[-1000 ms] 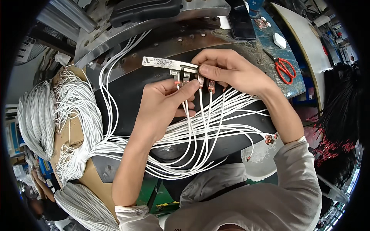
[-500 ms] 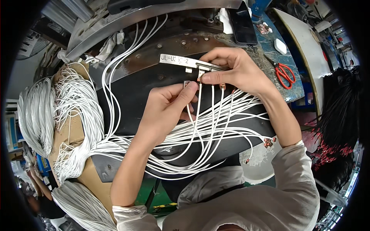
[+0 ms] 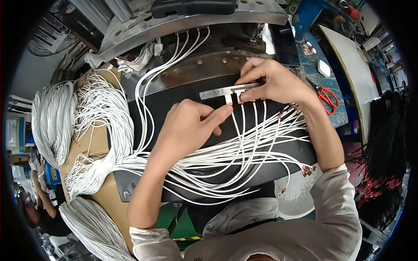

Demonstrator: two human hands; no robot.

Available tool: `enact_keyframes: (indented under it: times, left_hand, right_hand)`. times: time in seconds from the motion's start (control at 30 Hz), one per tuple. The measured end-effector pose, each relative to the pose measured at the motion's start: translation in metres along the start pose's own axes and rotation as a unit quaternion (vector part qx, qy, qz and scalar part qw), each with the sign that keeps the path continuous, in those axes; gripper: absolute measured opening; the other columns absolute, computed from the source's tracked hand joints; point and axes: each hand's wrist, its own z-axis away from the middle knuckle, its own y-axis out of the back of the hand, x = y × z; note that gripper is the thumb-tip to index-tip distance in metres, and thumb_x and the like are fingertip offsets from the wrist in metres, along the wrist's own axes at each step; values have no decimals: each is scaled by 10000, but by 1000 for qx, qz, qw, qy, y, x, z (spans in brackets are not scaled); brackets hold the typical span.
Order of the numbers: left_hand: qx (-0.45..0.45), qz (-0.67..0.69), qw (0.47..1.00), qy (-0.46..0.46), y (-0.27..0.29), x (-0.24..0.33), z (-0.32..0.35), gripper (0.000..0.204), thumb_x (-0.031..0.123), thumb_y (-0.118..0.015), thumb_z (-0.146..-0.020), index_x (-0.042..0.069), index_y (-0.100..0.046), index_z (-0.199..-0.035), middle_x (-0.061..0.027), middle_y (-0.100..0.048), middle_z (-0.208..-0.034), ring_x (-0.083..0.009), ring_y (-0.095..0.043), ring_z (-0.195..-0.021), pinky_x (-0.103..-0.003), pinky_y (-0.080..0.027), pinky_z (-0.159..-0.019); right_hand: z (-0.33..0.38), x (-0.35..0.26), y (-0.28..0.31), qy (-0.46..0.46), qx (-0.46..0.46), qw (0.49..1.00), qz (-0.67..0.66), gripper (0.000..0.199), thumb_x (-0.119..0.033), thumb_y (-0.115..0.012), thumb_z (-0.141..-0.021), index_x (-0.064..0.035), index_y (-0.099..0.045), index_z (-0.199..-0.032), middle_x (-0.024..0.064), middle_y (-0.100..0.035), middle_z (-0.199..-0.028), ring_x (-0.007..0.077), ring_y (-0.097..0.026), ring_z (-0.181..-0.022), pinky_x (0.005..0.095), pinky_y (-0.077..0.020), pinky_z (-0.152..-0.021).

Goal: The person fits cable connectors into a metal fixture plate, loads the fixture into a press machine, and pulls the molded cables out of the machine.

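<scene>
My right hand (image 3: 278, 82) pinches a flat metal bar (image 3: 211, 93) with stamped marks between thumb and fingers. A row of USB plugs on white cables hangs from the bar's near edge, partly behind my right thumb. At the row's left end is a metal USB plug (image 3: 228, 99), its copper-coloured end down. My left hand (image 3: 189, 128) is closed with thumb and forefinger tips at that plug's lower end, where its cable begins. Below both hands, a bundle of white cables (image 3: 217, 161) lies across the black work surface (image 3: 174, 115).
A metal machine plate (image 3: 191, 26) stands at the back, with several white cables running from it. Cable bundles (image 3: 54, 122) lie at left on cardboard. At right are red-handled scissors (image 3: 326, 100), a small white case (image 3: 323, 68) and a dark phone (image 3: 285, 48). A white bucket (image 3: 296, 200) stands below.
My left hand has brought its USB plug up from below the bar to the row's left end. The bar has tilted and appears lower and further right; the whole view has shifted too.
</scene>
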Motion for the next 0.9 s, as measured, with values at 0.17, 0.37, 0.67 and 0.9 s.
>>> enact_keyframes:
  times: [0.17, 0.37, 0.67, 0.9]
  left_hand:
    - [344, -274, 843, -310, 22, 1, -24, 222, 159, -715, -830, -7, -700, -976, -144, -647, -897, -279, -620, -831, -400, -509, -666]
    - [446, -408, 731, -316, 27, -9, -110, 253, 68, -708, -755, 10, -663, -997, -169, -632, -1052, -364, -588, -1024, -473, -528, -782]
    - [360, -261, 800, -404, 25, 8, -22, 105, 58, -718, -693, 47, -637, -760, -100, -621, -706, -302, -604, -726, -379, -490, -703]
    - [562, -166, 804, -102, 146, -102, 88, 258, 121, -589, -951, -21, -631, -1163, -162, -654, -1095, -247, -623, -996, -351, -493, -816]
  right_hand:
    - [-69, 6, 13, 114, 221, 937, 247, 330, -161, -701, -890, -51, -666, -1199, 140, -688, -1041, 185, -622, -879, 325, -497, -792]
    - [-154, 45, 45, 180, 265, 930, 180, 202, -105, -634, -876, -28, -659, -1061, 169, -671, -1045, 316, -645, -945, 399, -509, -837]
    - [-111, 40, 33, 192, 269, 916, 227, 268, -143, -663, -882, -11, -631, -1113, 166, -657, -1133, 364, -608, -1049, 389, -487, -870]
    - [-9, 16, 34, 54, 236, 912, 331, 270, -103, -707, -840, 9, -641, -1077, 156, -642, -973, 303, -615, -875, 365, -483, -759]
